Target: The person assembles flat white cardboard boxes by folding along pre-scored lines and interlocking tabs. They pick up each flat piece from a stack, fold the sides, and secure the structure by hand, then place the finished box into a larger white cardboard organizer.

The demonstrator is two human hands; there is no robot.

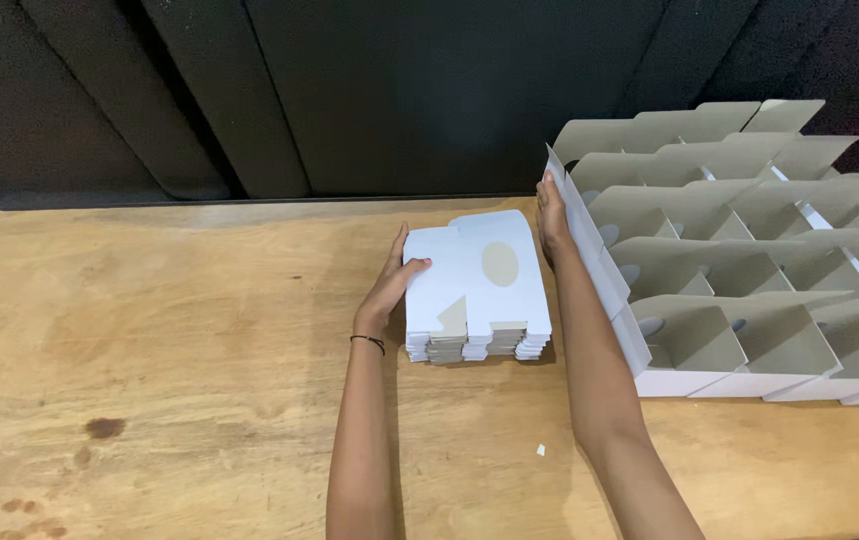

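Observation:
A stack of flat white carton blanks (477, 290) lies on the wooden table (169, 330), the top one showing an oval cut-out. My left hand (392, 280) rests against the stack's left side, thumb on the top blank. My right hand (552, 215) reaches along the stack's right side, its fingers against the far right corner, beside the white flap of the nearest assembled box (589, 245). Neither hand has lifted anything.
Several assembled open white boxes (739, 260) with grey insides stand in rows on the right of the table. A dark padded wall (399, 90) rises behind the table's far edge. A small white scrap (540, 450) lies near my right forearm.

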